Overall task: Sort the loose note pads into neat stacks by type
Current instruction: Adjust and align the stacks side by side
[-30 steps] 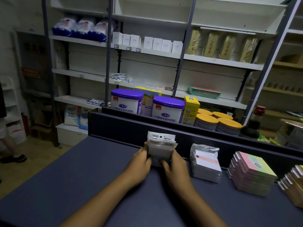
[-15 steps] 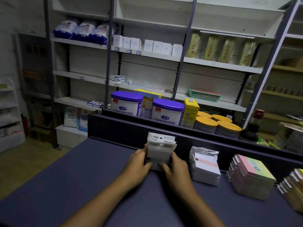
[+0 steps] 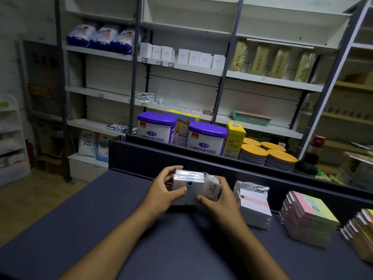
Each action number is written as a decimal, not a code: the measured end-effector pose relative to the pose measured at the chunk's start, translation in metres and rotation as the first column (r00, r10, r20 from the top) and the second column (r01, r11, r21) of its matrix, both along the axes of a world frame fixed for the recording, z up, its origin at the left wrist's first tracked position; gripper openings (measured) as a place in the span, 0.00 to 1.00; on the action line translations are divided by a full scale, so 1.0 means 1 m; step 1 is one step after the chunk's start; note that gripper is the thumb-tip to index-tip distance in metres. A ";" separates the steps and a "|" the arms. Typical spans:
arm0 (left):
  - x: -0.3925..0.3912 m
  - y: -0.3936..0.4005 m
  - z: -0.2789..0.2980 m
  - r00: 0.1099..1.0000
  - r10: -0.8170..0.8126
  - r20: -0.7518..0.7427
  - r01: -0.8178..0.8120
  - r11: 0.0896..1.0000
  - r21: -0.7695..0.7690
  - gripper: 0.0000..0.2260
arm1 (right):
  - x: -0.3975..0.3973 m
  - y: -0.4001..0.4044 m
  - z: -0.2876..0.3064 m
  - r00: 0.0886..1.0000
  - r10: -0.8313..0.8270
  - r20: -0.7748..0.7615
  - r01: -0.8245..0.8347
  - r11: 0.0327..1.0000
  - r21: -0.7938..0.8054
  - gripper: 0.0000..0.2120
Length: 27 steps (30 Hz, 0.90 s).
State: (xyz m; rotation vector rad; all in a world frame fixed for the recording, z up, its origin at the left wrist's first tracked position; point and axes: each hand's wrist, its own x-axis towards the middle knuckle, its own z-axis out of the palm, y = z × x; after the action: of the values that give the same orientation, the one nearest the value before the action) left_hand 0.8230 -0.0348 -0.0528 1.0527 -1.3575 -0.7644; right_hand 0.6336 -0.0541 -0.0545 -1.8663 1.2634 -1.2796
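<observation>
A bundle of white note pads in clear wrappers [image 3: 193, 188] lies tilted on the dark blue table [image 3: 80, 229], held between both hands. My left hand [image 3: 161, 195] grips its left side, thumb on top. My right hand [image 3: 220, 201] grips its right side, fingers curled round the far edge. To the right stands a stack of white pads with a pink band [image 3: 255, 209]. Further right is a stack of pastel pink and green pads [image 3: 308, 217]. A stack of tan pads [image 3: 361, 233] sits at the right edge, partly cut off.
A dark raised ledge [image 3: 201, 158] runs along the table's back. Behind it stand two purple-lidded tins [image 3: 205, 138], a yellow box [image 3: 234, 138] and yellow-lidded tubs [image 3: 268, 154]. Shop shelves fill the background. The table drops off at its left edge.
The bundle stood upright between my hands before; now it is tipped over and turned, lying flatter. My left thumb has come onto its top.
</observation>
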 end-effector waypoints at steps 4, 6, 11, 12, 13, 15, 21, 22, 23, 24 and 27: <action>-0.001 -0.002 -0.003 0.998 -0.044 0.051 0.043 0.999 0.018 0.22 | 0.000 -0.001 -0.001 0.999 0.005 0.051 -0.006 1.000 0.018 0.25; -0.004 -0.003 -0.006 0.995 -0.059 0.080 0.054 0.997 0.062 0.22 | 0.001 -0.001 -0.004 1.000 0.018 0.022 -0.018 0.999 0.034 0.26; -0.014 -0.003 -0.015 0.969 -0.075 0.237 0.027 0.980 0.199 0.30 | 0.007 0.004 -0.011 0.998 0.023 -0.053 -0.023 1.000 0.007 0.26; -0.014 -0.004 -0.015 0.964 -0.069 0.256 0.013 0.977 0.212 0.31 | 0.008 0.004 -0.011 0.998 0.024 -0.062 -0.024 1.000 0.001 0.26; -0.015 -0.005 -0.016 0.960 -0.062 0.273 0.000 0.975 0.223 0.32 | 0.008 0.004 -0.011 0.997 0.025 -0.071 -0.025 1.000 -0.005 0.26; -0.015 -0.007 -0.017 0.952 -0.046 0.301 -0.025 0.973 0.231 0.32 | 0.008 0.005 -0.011 0.997 0.021 -0.077 -0.022 1.000 -0.013 0.25; -0.014 -0.010 -0.016 0.963 -0.029 0.269 -0.024 0.981 0.190 0.30 | 0.006 0.004 -0.008 0.998 -0.024 -0.063 0.020 0.998 -0.055 0.27; -0.013 -0.011 -0.018 0.954 -0.037 0.297 -0.022 0.981 0.193 0.30 | 0.005 0.004 -0.009 0.997 -0.022 -0.073 0.019 0.999 -0.041 0.26; -0.013 -0.011 -0.020 0.943 -0.045 0.329 -0.021 0.980 0.197 0.31 | 0.005 0.004 -0.010 0.996 -0.018 -0.084 0.016 1.000 -0.023 0.26; -0.012 -0.011 -0.021 0.935 -0.051 0.351 -0.021 0.980 0.196 0.31 | 0.004 0.004 -0.010 0.996 -0.016 -0.089 0.015 1.000 -0.010 0.25; -0.012 -0.009 -0.020 0.937 -0.018 0.350 -0.038 0.988 0.152 0.31 | 0.005 0.004 -0.008 0.996 -0.041 -0.081 0.038 0.999 -0.032 0.25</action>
State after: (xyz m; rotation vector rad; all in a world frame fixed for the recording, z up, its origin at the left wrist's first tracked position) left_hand 0.8113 -0.0442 -0.0730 1.3684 -1.6110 -0.7056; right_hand 0.6381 -0.0503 -0.0627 -1.9415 1.3361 -1.2616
